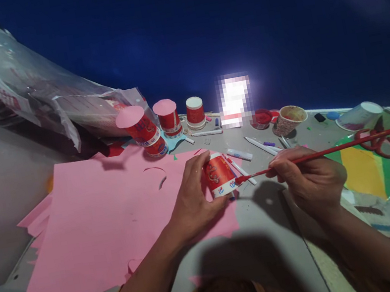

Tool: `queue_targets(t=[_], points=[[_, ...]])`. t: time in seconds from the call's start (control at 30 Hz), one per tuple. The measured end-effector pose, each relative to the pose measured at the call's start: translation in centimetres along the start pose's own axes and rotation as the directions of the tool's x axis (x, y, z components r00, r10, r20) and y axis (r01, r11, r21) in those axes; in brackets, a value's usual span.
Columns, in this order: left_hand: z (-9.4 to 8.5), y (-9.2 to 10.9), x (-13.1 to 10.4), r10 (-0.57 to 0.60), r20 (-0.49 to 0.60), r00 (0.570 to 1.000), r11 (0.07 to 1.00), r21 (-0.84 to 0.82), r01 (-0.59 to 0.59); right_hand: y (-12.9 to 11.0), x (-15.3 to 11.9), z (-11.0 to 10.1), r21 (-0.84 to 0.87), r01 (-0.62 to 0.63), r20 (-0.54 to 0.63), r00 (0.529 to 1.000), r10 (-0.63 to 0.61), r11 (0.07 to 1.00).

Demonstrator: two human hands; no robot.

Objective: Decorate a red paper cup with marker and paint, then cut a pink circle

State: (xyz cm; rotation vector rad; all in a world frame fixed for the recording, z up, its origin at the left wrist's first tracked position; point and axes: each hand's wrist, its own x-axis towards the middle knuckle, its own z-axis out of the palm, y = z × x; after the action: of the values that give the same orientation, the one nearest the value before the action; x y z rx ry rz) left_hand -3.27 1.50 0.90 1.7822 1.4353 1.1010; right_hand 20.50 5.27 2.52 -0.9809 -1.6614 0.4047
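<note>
My left hand (pixel 196 193) is closed round a small paper cup (pixel 218 174), its side mostly red with a white band and blue marks along the lower edge. Between the fingers of my right hand (pixel 308 179) is a long red paintbrush (pixel 326 151). Its red-coated tip touches the cup's side near the white band. Under my left forearm spread sheets of pink paper (pixel 91 224). Beyond the cup lie several white markers (pixel 239 153).
Two red cups with pink paper tops (pixel 139 130) and a red cup with a white top (pixel 195 112) stand at the back. A red paint pot (pixel 261 118), a stained paper cup (pixel 289 120) and red-handled scissors (pixel 377 143) are to the right. A plastic bag (pixel 57 94) lies back left.
</note>
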Motion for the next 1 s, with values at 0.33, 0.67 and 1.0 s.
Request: queue_targets(t=[0.33, 0.67, 1.0], points=[[-0.1, 0.0, 0.0, -0.01, 0.008, 1.0, 1.0, 0.001, 0.01, -0.1, 0.1, 0.0, -0.023, -0.043, -0.053, 0.998, 0.042, 0.999], [0.1, -0.3, 0.2, -0.025, 0.027, 0.999, 0.999, -0.02, 0.025, 0.8, 0.6, 0.8, 0.206, -0.407, -0.162, 0.883, 0.441, 0.89], [0.1, 0.1, 0.2, -0.03, 0.058, 0.998, 0.999, -0.028, 0.031, 1.7, 0.9, 1.6, 0.354, -0.531, -0.07, 0.806, 0.588, 0.77]])
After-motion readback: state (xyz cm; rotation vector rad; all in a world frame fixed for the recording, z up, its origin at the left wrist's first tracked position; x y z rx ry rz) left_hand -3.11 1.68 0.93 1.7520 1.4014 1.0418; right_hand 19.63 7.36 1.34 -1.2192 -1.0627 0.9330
